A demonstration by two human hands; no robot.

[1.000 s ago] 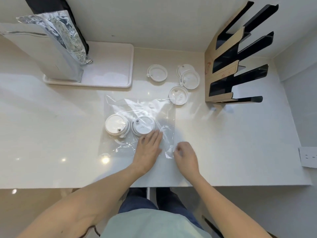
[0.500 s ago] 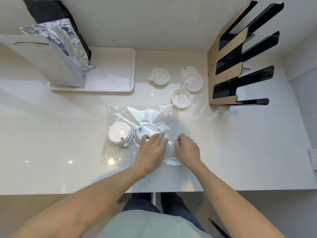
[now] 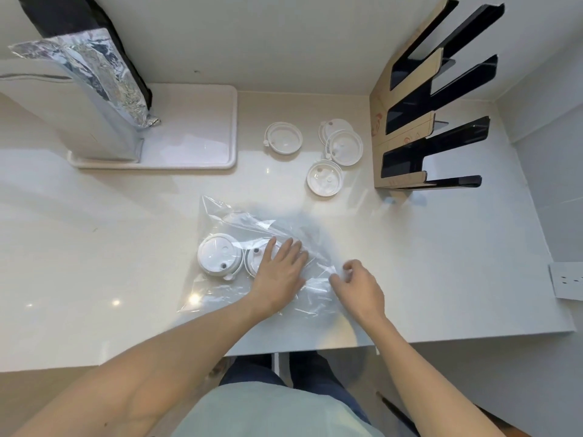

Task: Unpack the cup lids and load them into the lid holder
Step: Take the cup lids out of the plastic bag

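A clear plastic bag [image 3: 239, 222] lies on the white counter with two stacks of white cup lids inside. My left hand [image 3: 279, 272] lies flat on the bag with straight fingers, covering the right stack [image 3: 254, 257]. The left stack [image 3: 217, 255] shows fully beside it. My right hand [image 3: 359, 287] pinches the bag's right edge with curled fingers. Several loose lids lie farther back, one at the left [image 3: 283, 137], an overlapping pair [image 3: 344, 147] and one nearer [image 3: 324, 178]. The black and cardboard lid holder [image 3: 407, 143] stands at the back right, its slots showing no lids.
A white tray [image 3: 195, 146] at the back left holds a tall white and foil bag [image 3: 79, 99]. The counter's front edge [image 3: 441, 337] runs just below my wrists. A wall socket [image 3: 568, 280] sits at the far right.
My left hand slid farther onto the right stack of lids. My right hand lifted and pulled the bag's right edge outward, opening a gap between the hands.
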